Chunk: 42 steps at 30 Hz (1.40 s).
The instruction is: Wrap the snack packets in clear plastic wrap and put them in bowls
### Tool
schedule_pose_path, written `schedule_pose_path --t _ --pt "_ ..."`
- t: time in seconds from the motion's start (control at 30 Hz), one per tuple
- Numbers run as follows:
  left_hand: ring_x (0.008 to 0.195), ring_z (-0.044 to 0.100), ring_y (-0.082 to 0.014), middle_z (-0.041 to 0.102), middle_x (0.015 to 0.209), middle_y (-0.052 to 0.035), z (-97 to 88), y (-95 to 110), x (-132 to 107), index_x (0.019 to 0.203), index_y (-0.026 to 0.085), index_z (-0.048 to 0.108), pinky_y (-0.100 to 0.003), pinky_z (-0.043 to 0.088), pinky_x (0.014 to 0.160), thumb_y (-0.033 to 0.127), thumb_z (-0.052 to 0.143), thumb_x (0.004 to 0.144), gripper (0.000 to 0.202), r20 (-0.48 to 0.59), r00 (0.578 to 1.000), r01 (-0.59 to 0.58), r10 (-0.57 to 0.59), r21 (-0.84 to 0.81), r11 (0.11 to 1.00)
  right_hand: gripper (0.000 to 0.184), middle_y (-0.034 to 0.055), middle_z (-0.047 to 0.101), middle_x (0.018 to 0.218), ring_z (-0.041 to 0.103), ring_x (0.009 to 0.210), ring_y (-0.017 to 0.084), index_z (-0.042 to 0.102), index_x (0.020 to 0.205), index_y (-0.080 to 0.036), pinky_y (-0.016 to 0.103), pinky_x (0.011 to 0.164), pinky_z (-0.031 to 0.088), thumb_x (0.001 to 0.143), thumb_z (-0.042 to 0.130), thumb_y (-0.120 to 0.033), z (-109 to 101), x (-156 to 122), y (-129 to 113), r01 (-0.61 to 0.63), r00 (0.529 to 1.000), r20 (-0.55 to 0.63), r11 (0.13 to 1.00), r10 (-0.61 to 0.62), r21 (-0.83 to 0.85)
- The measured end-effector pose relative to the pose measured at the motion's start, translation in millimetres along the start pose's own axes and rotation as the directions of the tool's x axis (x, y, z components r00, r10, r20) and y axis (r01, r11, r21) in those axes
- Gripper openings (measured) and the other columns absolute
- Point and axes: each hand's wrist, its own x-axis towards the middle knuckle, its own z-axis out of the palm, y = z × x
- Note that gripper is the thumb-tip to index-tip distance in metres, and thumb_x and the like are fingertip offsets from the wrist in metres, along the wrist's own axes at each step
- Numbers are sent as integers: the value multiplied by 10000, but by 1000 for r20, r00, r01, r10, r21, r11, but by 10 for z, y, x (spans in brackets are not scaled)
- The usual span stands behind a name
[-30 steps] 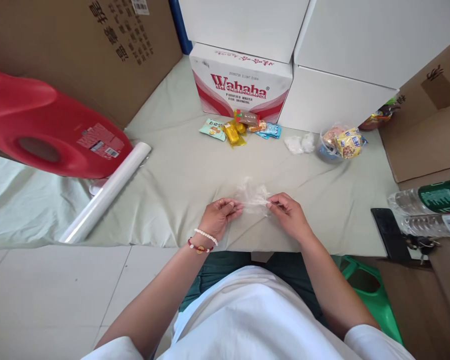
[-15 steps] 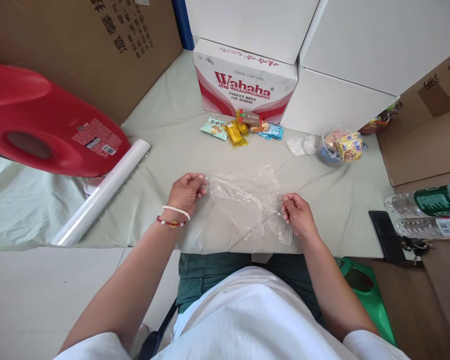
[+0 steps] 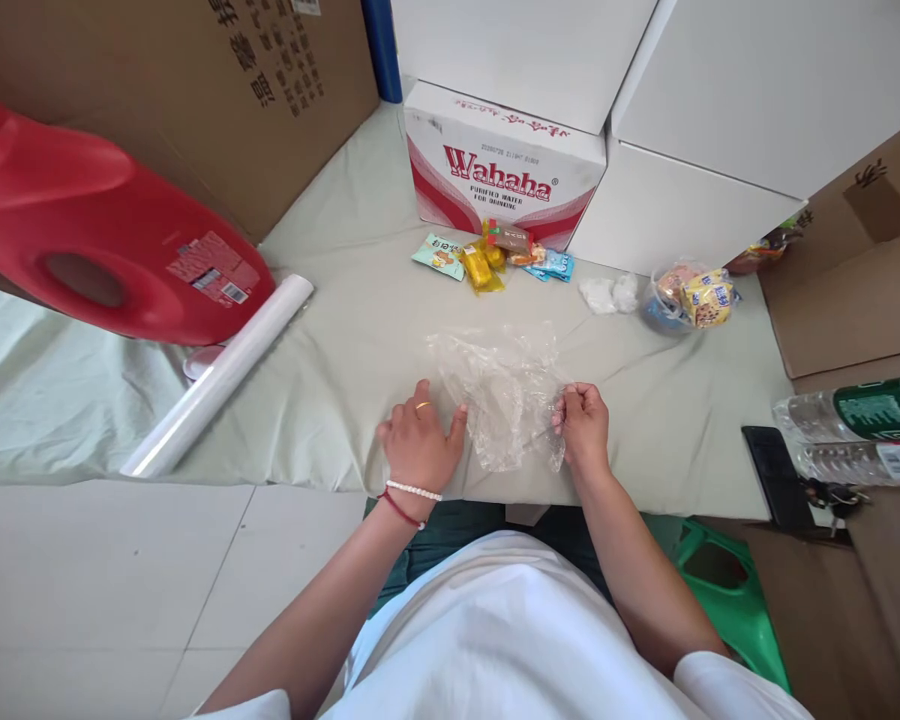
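Observation:
A crumpled sheet of clear plastic film [image 3: 506, 400] lies on the pale green cloth in front of me. My right hand [image 3: 585, 425] pinches its right edge between thumb and fingers. Palm down and fingers apart, my left hand [image 3: 425, 438] rests at the film's left side, its thumb at or very near the film's edge. Farther left, a white roll of film [image 3: 221, 375] lies slantwise on the cloth.
Snack packets [image 3: 484, 265] lie before a Wahaba-style carton [image 3: 506, 165] printed "Wahaha". Crumpled white wads [image 3: 607, 294] and a clear tub [image 3: 664, 310] of snacks sit right of them. A red jug [image 3: 120, 240] stands left; a phone [image 3: 776, 475], keys [image 3: 832, 497] and bottles [image 3: 881, 408] lie right.
My left hand has let go of the film's left edge and moved right and nearer to me, its fingers now spread. The film has drawn together; my right hand still holds it.

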Motion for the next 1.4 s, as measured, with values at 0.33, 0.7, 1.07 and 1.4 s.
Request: schedule_pose_path --t 0.33,0.7,1.07,1.4 --pt "715 719 -204 687 720 28 24 139 393 1481 132 421 -327 548 776 287 552 913 603 238 967 217 -88 -595 774 330 -80 561 686 502 466 104 521 931 -254 227 393 338 847 669 -537 -104 68 56 7 1000 -3 999 -7 -38" --pt "841 712 -297 715 877 -69 -314 -508 431 1435 130 531 -400 538 758 412 558 917 590 81 984 164 -156 -105 981 332 -40 583 647 535 520 146 639 912 -231 267 545 439 953 545 -547 -340 210 169 235 971 146 863 -190 -446" --pt "1518 459 -314 542 1599 -159 -160 -163 449 1486 189 586 -553 286 1259 408 397 1074 503 89 812 -583 577 97 806 438 16 654 679 595 636 208 688 944 -223 305 611 468 959 497 -617 -409 229 144 301 953 147 791 -263 -533" --pt "1590 353 -311 325 1724 -137 94 -460 539 1637 194 404 -635 152 1298 447 327 1081 615 231 803 -587 550 143 797 361 63 746 840 649 732 220 716 966 -210 329 728 464 957 513 -509 -878 569 -255 333 922 131 573 -365 -749"
